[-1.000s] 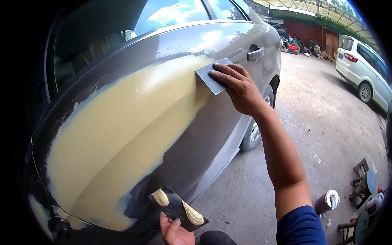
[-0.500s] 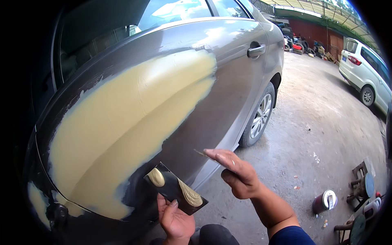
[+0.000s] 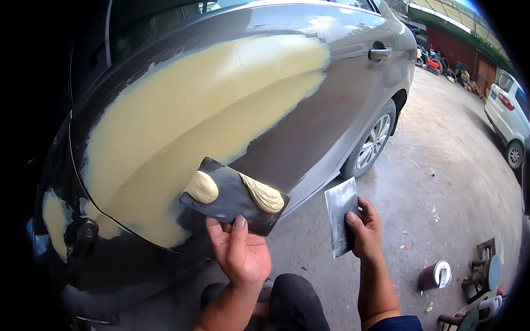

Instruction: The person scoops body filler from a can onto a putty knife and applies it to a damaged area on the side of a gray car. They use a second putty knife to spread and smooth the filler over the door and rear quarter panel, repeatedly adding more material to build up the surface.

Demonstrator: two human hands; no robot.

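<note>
My left hand (image 3: 240,251) grips a dark flat mixing board (image 3: 226,185) by its lower edge, thumb on top. Two lumps of cream-coloured filler lie on it: a smooth round one (image 3: 202,187) at the left and a ridged, scraped one (image 3: 265,194) at the right. To the right, my right hand (image 3: 366,229) pinches a thin metallic-looking spreader (image 3: 341,215) between thumb and fingers, held upright and apart from the board. Beyond both hands is a grey car door (image 3: 331,118) with a broad layer of beige filler (image 3: 182,121) across it.
A purple-red tin (image 3: 433,276) with a pale lid stands on the concrete floor at right, near small stools (image 3: 488,273). The car's rear wheel (image 3: 372,142) is beyond my right hand. A white van (image 3: 508,110) is parked at far right, and tyres lie by the back wall.
My left hand has raised the board. My right hand has turned, so the spreader's broad face now shows instead of its thin edge. The view has shifted, with the car appearing higher and farther right.
</note>
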